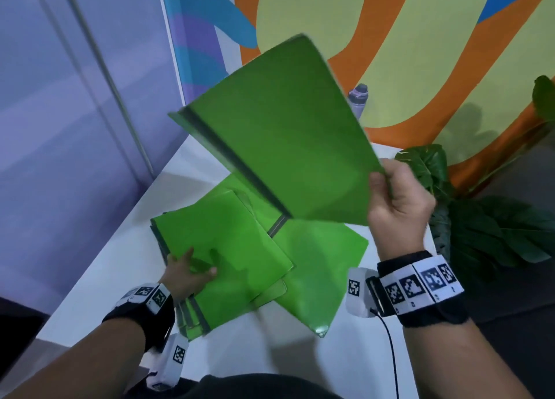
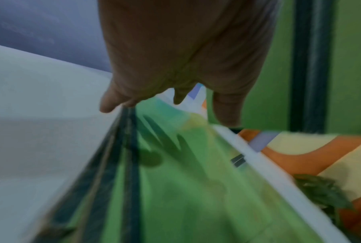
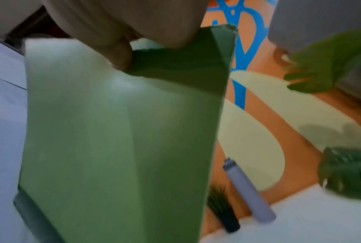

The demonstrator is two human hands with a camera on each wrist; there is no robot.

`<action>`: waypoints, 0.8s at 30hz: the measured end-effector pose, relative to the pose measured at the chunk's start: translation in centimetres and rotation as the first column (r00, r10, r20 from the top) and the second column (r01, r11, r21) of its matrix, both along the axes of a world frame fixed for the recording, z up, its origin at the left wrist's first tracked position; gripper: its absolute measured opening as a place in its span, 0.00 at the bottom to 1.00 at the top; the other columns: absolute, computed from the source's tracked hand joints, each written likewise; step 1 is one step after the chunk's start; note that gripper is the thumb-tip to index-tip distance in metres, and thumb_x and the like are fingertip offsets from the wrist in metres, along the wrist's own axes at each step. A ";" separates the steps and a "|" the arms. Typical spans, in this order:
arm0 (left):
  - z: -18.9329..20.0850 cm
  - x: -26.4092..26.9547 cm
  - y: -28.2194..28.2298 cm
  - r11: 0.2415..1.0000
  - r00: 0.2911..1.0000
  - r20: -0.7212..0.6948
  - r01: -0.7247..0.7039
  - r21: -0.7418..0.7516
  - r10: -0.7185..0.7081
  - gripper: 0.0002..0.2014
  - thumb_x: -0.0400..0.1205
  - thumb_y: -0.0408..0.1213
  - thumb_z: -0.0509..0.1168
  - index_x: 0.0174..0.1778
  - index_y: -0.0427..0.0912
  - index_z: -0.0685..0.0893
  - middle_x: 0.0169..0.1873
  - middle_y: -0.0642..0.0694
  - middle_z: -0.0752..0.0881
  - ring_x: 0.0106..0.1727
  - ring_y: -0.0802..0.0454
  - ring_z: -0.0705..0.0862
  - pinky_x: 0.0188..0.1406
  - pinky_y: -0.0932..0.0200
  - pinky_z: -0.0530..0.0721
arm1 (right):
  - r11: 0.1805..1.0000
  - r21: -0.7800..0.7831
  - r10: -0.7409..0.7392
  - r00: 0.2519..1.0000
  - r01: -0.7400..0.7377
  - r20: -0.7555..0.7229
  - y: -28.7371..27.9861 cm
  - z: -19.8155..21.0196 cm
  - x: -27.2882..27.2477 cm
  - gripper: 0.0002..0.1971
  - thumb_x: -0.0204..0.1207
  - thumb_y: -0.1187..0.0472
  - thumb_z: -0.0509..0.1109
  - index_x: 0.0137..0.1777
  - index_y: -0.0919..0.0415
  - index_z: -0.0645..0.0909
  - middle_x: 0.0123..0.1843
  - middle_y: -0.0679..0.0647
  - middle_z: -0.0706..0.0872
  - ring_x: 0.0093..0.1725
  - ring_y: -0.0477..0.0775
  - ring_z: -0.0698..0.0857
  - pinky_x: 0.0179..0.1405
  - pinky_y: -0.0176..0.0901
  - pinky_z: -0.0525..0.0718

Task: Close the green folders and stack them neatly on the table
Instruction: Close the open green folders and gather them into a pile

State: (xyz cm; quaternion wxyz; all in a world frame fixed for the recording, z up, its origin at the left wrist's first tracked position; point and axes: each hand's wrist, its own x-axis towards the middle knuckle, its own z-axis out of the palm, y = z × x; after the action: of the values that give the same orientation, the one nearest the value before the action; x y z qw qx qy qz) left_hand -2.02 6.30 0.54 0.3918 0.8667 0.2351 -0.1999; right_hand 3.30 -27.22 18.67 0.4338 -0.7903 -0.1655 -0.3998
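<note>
The right hand (image 1: 399,200) pinches the near right corner of a green folder (image 1: 279,128), raised above the white surface (image 1: 99,278). The left hand (image 1: 186,274) lies with straight fingers on the near-left folder stack (image 1: 240,248). Folder contents are not visible.

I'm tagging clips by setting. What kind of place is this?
Probably an office or staged indoor workspace: a white table against a colourful wall mural, with a leafy plant and a water bottle nearby.
</note>
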 end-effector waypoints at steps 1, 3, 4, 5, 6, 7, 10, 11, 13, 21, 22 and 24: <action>1.3 0.2 -0.5 0.994 0.997 0.070 -0.001 -0.107 0.008 0.55 0.69 0.62 0.74 0.86 0.52 0.50 0.86 0.35 0.48 0.85 0.33 0.57 0.81 0.36 0.63 | 0.999 0.013 0.052 0.995 -0.051 -0.086 0.7 -0.7 0.1 0.06 0.79 0.71 0.66 0.51 0.67 0.84 0.32 0.60 0.83 0.29 0.56 0.79 0.28 0.47 0.80; 4.1 0.3 -1.6 0.948 0.982 0.185 0.039 -0.315 0.021 0.56 0.68 0.61 0.73 0.86 0.56 0.47 0.87 0.44 0.50 0.86 0.40 0.54 0.82 0.37 0.60 | 0.991 0.044 0.131 0.962 -0.124 -0.240 2.2 -2.6 0.5 0.05 0.78 0.68 0.66 0.50 0.61 0.83 0.30 0.61 0.80 0.28 0.51 0.75 0.28 0.45 0.76; 5.3 0.4 -2.3 0.905 0.974 0.223 0.057 -0.421 0.042 0.56 0.67 0.60 0.73 0.86 0.55 0.47 0.87 0.46 0.51 0.86 0.42 0.55 0.82 0.39 0.59 | 0.987 0.074 0.160 0.937 -0.144 -0.310 2.8 -3.6 0.6 0.05 0.78 0.68 0.66 0.49 0.60 0.82 0.30 0.63 0.79 0.28 0.50 0.72 0.28 0.43 0.74; 5.9 0.4 -2.6 0.859 0.968 0.239 0.055 -0.510 0.080 0.56 0.67 0.57 0.74 0.86 0.53 0.47 0.87 0.45 0.53 0.86 0.42 0.55 0.81 0.41 0.60 | 0.980 0.120 0.195 0.904 -0.160 -0.379 3.5 -4.7 0.8 0.05 0.78 0.68 0.66 0.48 0.59 0.81 0.31 0.65 0.79 0.29 0.49 0.72 0.29 0.41 0.73; 6.3 0.4 -2.8 0.814 0.964 0.228 0.023 -0.580 0.136 0.52 0.71 0.53 0.73 0.86 0.50 0.49 0.86 0.43 0.55 0.85 0.41 0.57 0.81 0.42 0.61 | 0.969 0.176 0.233 0.867 -0.171 -0.440 4.1 -5.5 0.9 0.06 0.78 0.69 0.66 0.47 0.58 0.81 0.32 0.65 0.79 0.31 0.48 0.72 0.31 0.40 0.72; 6.5 0.4 -2.8 0.767 0.958 0.200 -0.029 -0.641 0.203 0.48 0.75 0.48 0.72 0.86 0.47 0.49 0.86 0.41 0.55 0.84 0.40 0.60 0.81 0.41 0.63 | 0.959 0.223 0.263 0.833 -0.172 -0.487 4.7 -6.3 1.1 0.08 0.78 0.70 0.65 0.46 0.56 0.80 0.33 0.63 0.80 0.32 0.48 0.73 0.32 0.40 0.72; 5.7 0.2 -1.6 0.642 0.922 0.134 -0.144 -0.753 0.364 0.39 0.80 0.37 0.68 0.84 0.50 0.55 0.86 0.37 0.55 0.82 0.37 0.64 0.78 0.33 0.67 | 0.940 0.305 0.306 0.767 -0.151 -0.564 5.6 -7.9 1.9 0.09 0.78 0.70 0.65 0.46 0.55 0.80 0.40 0.62 0.86 0.38 0.49 0.79 0.41 0.43 0.79; 5.3 0.1 -1.1 0.623 0.911 0.139 -0.149 -0.768 0.389 0.34 0.81 0.35 0.67 0.82 0.52 0.60 0.85 0.37 0.59 0.81 0.38 0.66 0.78 0.30 0.67 | 0.937 0.318 0.313 0.748 -0.143 -0.585 5.8 -8.2 2.1 0.07 0.79 0.69 0.65 0.48 0.56 0.81 0.43 0.62 0.88 0.41 0.50 0.81 0.45 0.46 0.82; 4.6 -0.1 -0.4 0.637 0.896 0.152 -0.169 -0.752 0.417 0.25 0.83 0.33 0.64 0.76 0.53 0.67 0.80 0.43 0.70 0.78 0.41 0.71 0.76 0.29 0.67 | 0.944 0.300 0.305 0.702 -0.135 -0.643 6.1 -9.3 2.7 0.08 0.79 0.66 0.65 0.55 0.58 0.82 0.49 0.57 0.90 0.48 0.50 0.86 0.54 0.48 0.84; -0.6 0.3 1.6 0.824 0.880 0.110 -0.380 -0.421 0.462 0.14 0.83 0.32 0.64 0.63 0.33 0.75 0.39 0.41 0.77 0.36 0.45 0.74 0.34 0.52 0.78 | 0.978 -0.203 -0.172 0.377 -0.043 -0.910 2.1 -18.7 4.2 0.21 0.77 0.62 0.69 0.70 0.64 0.79 0.69 0.64 0.82 0.61 0.62 0.84 0.66 0.54 0.80; -1.5 0.3 1.8 0.840 0.880 0.089 -0.410 -0.355 0.467 0.14 0.81 0.33 0.66 0.60 0.32 0.77 0.37 0.41 0.78 0.33 0.45 0.75 0.31 0.53 0.78 | 0.965 -0.261 -0.248 0.311 0.001 -0.917 0.9 -19.8 4.0 0.22 0.76 0.61 0.70 0.71 0.65 0.77 0.70 0.66 0.80 0.59 0.64 0.85 0.64 0.54 0.82; -2.8 0.1 1.9 0.886 0.890 0.055 -0.442 -0.143 0.453 0.17 0.75 0.39 0.71 0.53 0.32 0.79 0.41 0.38 0.82 0.39 0.39 0.82 0.39 0.46 0.86 | 0.920 -0.378 -0.390 0.135 0.102 -0.911 -1.0 -21.3 3.3 0.25 0.75 0.58 0.69 0.72 0.64 0.74 0.71 0.68 0.73 0.58 0.70 0.83 0.61 0.59 0.83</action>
State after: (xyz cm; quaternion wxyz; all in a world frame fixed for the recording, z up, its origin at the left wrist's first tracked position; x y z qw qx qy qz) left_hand -1.90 8.19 -2.28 0.4912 0.7704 0.3983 -0.0808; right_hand 6.57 -28.20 -2.62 0.2732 -0.9195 0.2381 0.1523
